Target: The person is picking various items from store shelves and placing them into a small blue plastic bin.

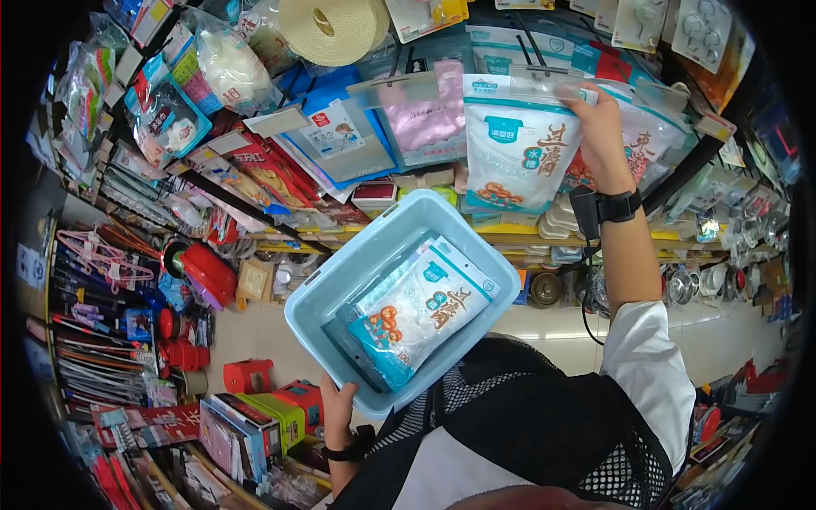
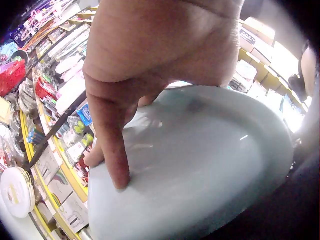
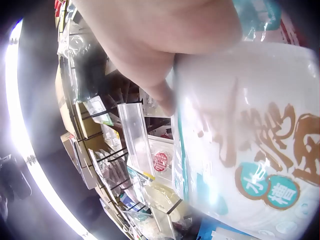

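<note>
A light-blue plastic basin [image 1: 310,302] is held in front of the body by my left hand [image 1: 337,412]. The thumb lies at its rim, and the fingers spread along the outer wall [image 2: 200,165] in the left wrist view. Inside the basin lies a white-and-teal packet [image 1: 416,310] with orange pictures, over a darker packet edge. My right hand [image 1: 602,140] pinches the upper right edge of a similar white packet [image 1: 523,144] at the hanging rack. Large brown lettering on this packet [image 3: 250,130] fills the right side of the right wrist view.
Beside that packet hang a red-lettered white packet [image 1: 642,136], a pink cloth pack [image 1: 425,106] and a blue cloth pack [image 1: 340,136]. Clear label holders [image 1: 408,87] stick out in front. Shelves with a yellow edge [image 1: 501,238] run below. Red and green boxes [image 1: 280,416] stand at lower left.
</note>
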